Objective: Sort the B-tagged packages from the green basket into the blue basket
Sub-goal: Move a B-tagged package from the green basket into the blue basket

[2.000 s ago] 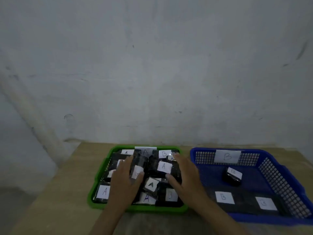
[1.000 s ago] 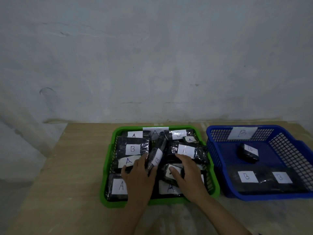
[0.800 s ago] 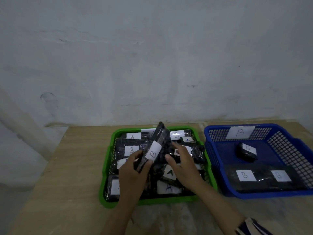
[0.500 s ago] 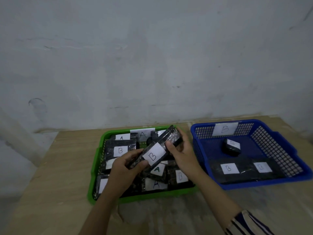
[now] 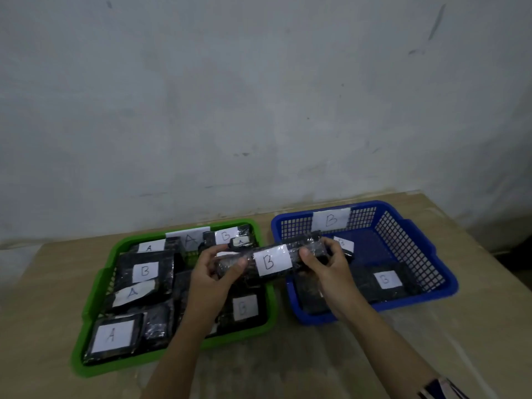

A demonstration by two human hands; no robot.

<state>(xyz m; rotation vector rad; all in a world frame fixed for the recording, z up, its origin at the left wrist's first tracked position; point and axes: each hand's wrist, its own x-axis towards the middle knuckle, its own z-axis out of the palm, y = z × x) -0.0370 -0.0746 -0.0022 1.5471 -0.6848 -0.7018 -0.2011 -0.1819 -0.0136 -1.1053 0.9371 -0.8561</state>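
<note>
A long black wrapped package with a white B tag (image 5: pixel 272 262) is held level in the air over the gap between the two baskets. My left hand (image 5: pixel 214 279) grips its left end and my right hand (image 5: pixel 326 266) grips its right end. The green basket (image 5: pixel 95 289) on the left holds several black packages tagged A or B, among them a B package (image 5: pixel 145 270) and an A package (image 5: pixel 113 335). The blue basket (image 5: pixel 417 246) on the right carries a B label on its back wall and holds black B-tagged packages (image 5: pixel 384 279).
Both baskets stand on a wooden table (image 5: pixel 302 361) pushed against a grey-white wall (image 5: pixel 259 96). The table's right edge runs close to the blue basket. A striped sleeve (image 5: pixel 440 388) shows at my right wrist.
Both hands have lifted the long B package out of the green basket, turned it level and carried it right, toward the blue basket. The camera view has shifted.
</note>
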